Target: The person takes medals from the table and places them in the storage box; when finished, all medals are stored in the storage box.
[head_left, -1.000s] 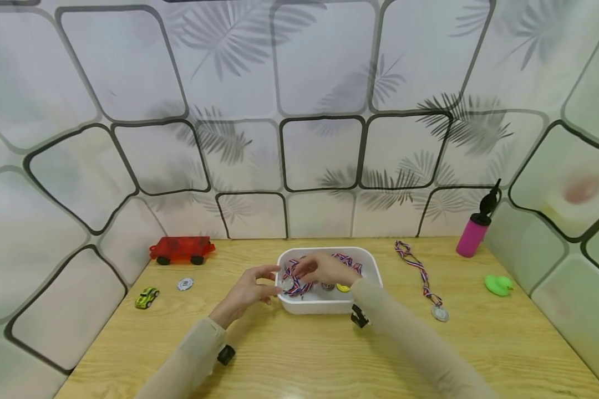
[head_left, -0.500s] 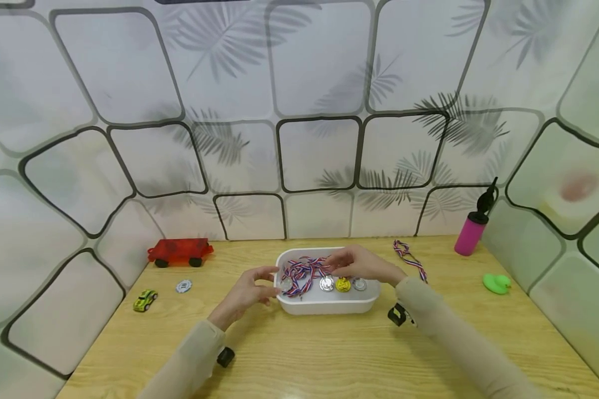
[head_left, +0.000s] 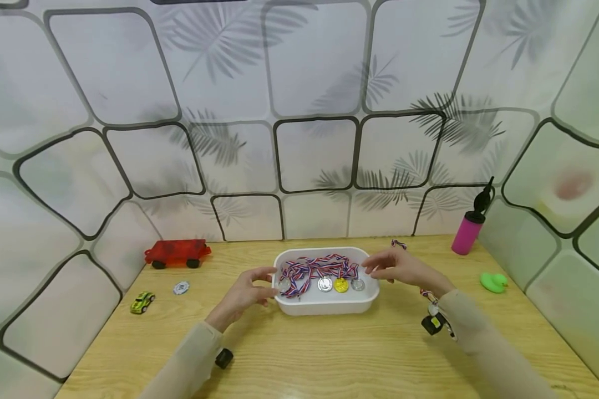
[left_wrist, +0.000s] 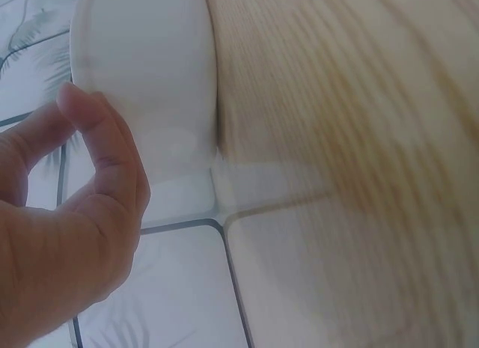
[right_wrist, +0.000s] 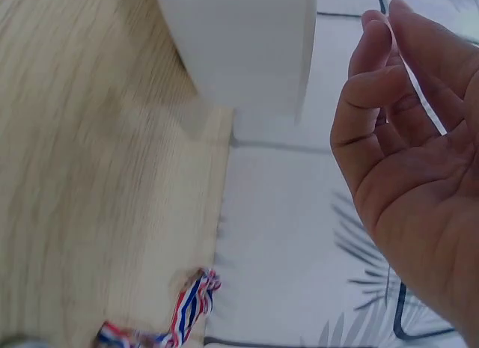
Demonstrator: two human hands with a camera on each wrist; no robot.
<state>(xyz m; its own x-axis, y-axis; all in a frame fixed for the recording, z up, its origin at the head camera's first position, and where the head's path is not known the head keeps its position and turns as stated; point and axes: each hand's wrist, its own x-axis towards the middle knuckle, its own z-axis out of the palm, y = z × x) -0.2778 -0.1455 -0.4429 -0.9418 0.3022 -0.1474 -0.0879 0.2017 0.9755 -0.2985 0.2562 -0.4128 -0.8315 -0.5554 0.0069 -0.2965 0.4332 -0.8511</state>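
Observation:
A white plastic tub [head_left: 324,308] stands on the wooden table. In it lie bunched red, white and blue ribbons [head_left: 324,267], a gold medal [head_left: 341,285] and several silver medals [head_left: 325,284] near the front wall. My left hand [head_left: 242,293] is at the left rim, thumb and fingers spread apart; the left wrist view shows its fingertips right at the tub's edge. At the opposite end, my right hand [head_left: 404,270] hovers by the right rim with loosely bent fingers and holds nothing. Another ribboned medal [head_left: 433,309] on the table is partly hidden behind my right forearm.
To the left are a red toy wagon [head_left: 178,254], a poker chip [head_left: 181,287] and a small yellow-green toy car [head_left: 142,302]. A pink hand pump [head_left: 467,234] and a green rubber duck [head_left: 493,282] stand at the right. Patterned panels rise behind the table.
My right hand has moved right, from over the tub's inside to its right rim, uncovering the medals and ribbons. The left hand has stayed at the left rim.

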